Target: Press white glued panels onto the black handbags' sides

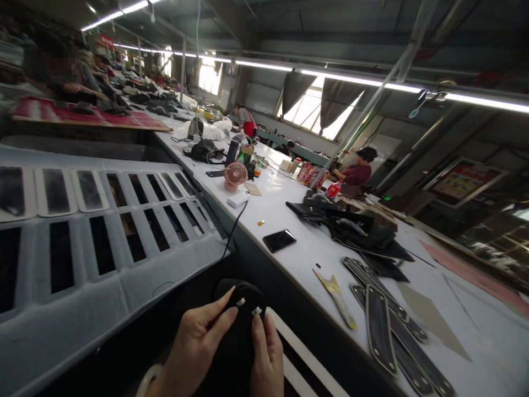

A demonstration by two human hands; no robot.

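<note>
Head view shows both bare hands at a soft-looking black piece with a rounded top edge (pixel 238 344), low in the frame in front of the person, beside the long white-topped table (pixel 309 245). The left hand (pixel 194 336) is closed on the piece's left side, thumb and forefinger near one small pale, shiny fitting (pixel 241 302). The right hand (pixel 268 350) is closed on the opposite side, fingertips at a second small pale, shiny fitting (pixel 257 311). The piece's lower outline is lost in shadow.

Two white strips (pixel 308 355) lie right of the right hand. On the table, a black smartphone (pixel 280 240) lies near the edge, with a pink round desk fan (pixel 235 176) farther back. To the right are a brass-coloured, fork-ended flat tool (pixel 336 298) and overlapping black straps with pale edging and metal studs (pixel 379 331). Left of the hands is a grey-white sheet with rectangular openings (pixel 119 289). Across the table, a co-worker in dark red clothing (pixel 359 175) is visible.
</note>
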